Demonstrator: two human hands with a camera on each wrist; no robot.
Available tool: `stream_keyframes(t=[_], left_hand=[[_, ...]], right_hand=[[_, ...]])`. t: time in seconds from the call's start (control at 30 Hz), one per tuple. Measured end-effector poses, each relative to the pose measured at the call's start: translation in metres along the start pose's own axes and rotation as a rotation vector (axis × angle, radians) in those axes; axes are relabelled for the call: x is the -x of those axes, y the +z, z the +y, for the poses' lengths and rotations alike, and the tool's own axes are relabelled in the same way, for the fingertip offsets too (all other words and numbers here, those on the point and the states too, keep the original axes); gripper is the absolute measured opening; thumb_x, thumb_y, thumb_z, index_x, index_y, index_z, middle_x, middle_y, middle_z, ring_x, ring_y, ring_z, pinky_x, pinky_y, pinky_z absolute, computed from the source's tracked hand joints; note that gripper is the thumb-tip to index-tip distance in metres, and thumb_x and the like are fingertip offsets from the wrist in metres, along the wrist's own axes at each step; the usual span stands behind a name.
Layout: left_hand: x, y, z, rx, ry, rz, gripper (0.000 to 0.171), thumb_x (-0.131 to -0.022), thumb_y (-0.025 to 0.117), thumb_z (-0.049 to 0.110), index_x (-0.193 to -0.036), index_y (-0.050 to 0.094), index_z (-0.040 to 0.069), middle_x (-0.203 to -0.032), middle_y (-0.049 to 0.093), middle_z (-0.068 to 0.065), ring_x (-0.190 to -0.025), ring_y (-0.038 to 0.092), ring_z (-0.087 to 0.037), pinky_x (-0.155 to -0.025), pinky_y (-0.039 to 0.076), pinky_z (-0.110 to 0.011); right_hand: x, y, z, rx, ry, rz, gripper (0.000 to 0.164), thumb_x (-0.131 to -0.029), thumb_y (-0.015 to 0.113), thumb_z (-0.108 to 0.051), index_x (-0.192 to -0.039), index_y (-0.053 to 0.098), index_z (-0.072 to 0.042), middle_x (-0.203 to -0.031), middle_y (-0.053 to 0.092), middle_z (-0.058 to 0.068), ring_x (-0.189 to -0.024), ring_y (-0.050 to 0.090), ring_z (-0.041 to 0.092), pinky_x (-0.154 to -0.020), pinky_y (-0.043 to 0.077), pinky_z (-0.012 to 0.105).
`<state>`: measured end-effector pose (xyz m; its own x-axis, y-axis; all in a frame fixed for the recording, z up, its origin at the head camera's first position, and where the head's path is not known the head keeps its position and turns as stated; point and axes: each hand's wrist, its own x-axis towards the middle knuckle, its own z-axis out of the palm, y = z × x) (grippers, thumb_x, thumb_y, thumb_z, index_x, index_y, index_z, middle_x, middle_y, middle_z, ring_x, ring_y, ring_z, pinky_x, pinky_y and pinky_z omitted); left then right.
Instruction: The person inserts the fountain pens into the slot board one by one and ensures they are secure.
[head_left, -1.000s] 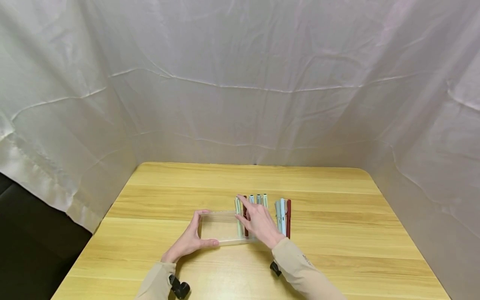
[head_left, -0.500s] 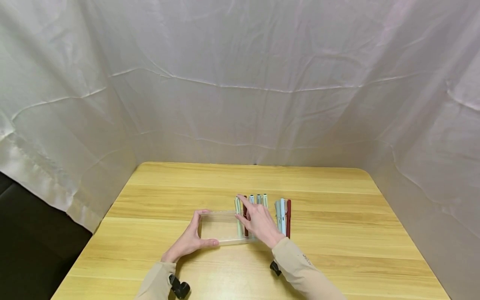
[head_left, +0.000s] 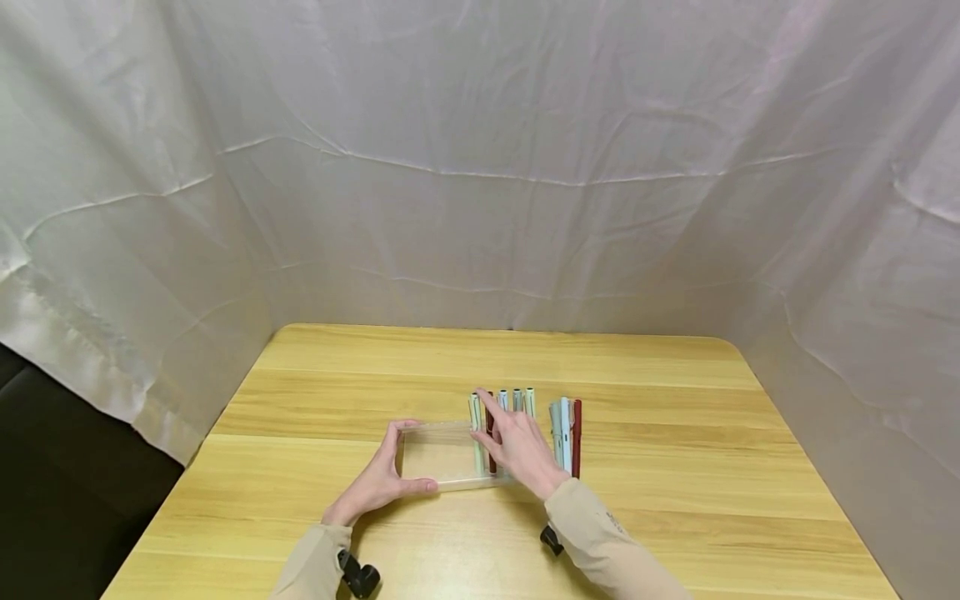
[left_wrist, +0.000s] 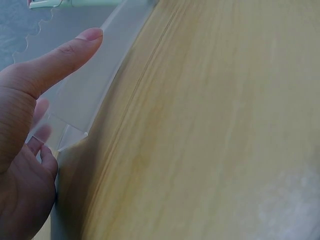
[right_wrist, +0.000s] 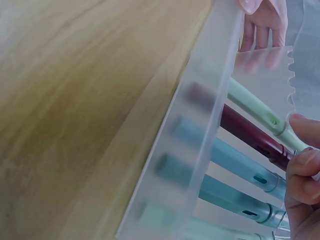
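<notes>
A clear, frosted plastic tray (head_left: 461,483) with notched dividers (right_wrist: 291,75) sits on the table. My left hand (head_left: 386,475) grips its left end, thumb along the near wall (left_wrist: 107,60) and fingers behind. Several capped pens lie side by side in its right part: a light green pen (head_left: 478,457), a dark red pen (right_wrist: 247,130), a blue pen (right_wrist: 240,162), a teal pen (right_wrist: 232,197) and a pale green pen (head_left: 530,400). My right hand (head_left: 521,442) reaches over them and pinches the capped end of the leftmost, light green pen, partly covering the others.
Right of the tray, a grey-green pen (head_left: 557,425), a light blue pen (head_left: 566,433) and a dark red pen (head_left: 577,437) lie together on the wooden table (head_left: 675,467). Pale curtains (head_left: 480,208) hang around the table's back and sides.
</notes>
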<state>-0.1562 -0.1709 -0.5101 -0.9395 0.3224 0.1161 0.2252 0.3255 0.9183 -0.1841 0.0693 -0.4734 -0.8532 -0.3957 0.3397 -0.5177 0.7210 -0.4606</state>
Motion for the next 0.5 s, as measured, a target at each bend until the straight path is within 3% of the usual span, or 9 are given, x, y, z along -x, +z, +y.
stream_keyframes(t=[0.3, 0.5], left_hand=[[0.000, 0.000, -0.001, -0.011, -0.006, -0.009, 0.093, -0.058, 0.083, 0.019, -0.131, 0.027, 0.009, -0.136, 0.031, -0.016, -0.129, 0.027, -0.037, -0.106, 0.016, -0.060], [-0.003, 0.003, -0.017, -0.018, -0.003, 0.022, 0.094, -0.056, 0.084, 0.021, -0.131, 0.028, 0.013, -0.136, 0.032, -0.010, -0.130, 0.026, -0.034, -0.107, 0.014, -0.061]], right_hand=[[0.008, -0.003, 0.005, -0.130, 0.044, 0.026, 0.068, -0.081, 0.063, -0.029, -0.138, 0.026, -0.035, -0.051, 0.044, -0.013, -0.044, 0.038, -0.001, -0.048, 0.040, 0.013], [0.015, -0.007, 0.012, -0.209, 0.004, 0.086, 0.068, -0.078, 0.067, -0.024, -0.137, 0.032, -0.027, -0.057, 0.046, -0.014, -0.049, 0.038, -0.003, -0.051, 0.042, 0.015]])
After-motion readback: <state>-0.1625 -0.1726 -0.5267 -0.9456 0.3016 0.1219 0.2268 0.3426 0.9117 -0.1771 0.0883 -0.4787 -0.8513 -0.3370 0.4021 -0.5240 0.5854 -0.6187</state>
